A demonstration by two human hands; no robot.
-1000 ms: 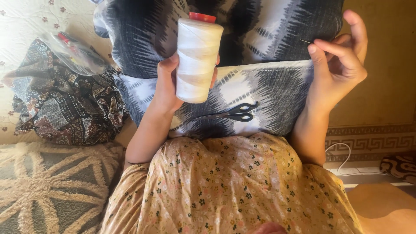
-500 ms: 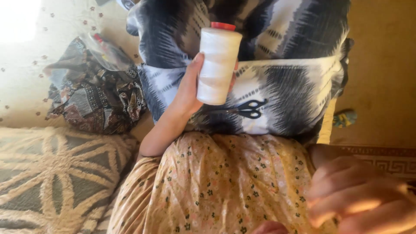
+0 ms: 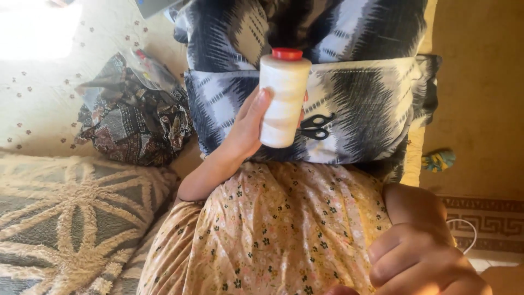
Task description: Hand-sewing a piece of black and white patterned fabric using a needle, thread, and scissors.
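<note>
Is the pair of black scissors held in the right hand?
No, the pair of black scissors lies on the black-and-white patterned fabric, while the right hand is a closed fist low down, apart from it.

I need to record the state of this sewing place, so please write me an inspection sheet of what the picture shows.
Surface: black and white patterned cloth spread over the lap, above a flowered dress.
Things in hand: large spool of white thread with a red cap, held upright.
Clutter: black scissors lying on the cloth beside the spool; bundle of dark patterned fabric with a clear plastic bag on top.
Hands: left hand grips the spool; right hand is curled into a fist low near the camera, what it holds is not visible.
Cables: white cord on the floor.
Surroundings: tufted cushion, patterned carpet edge.
</note>
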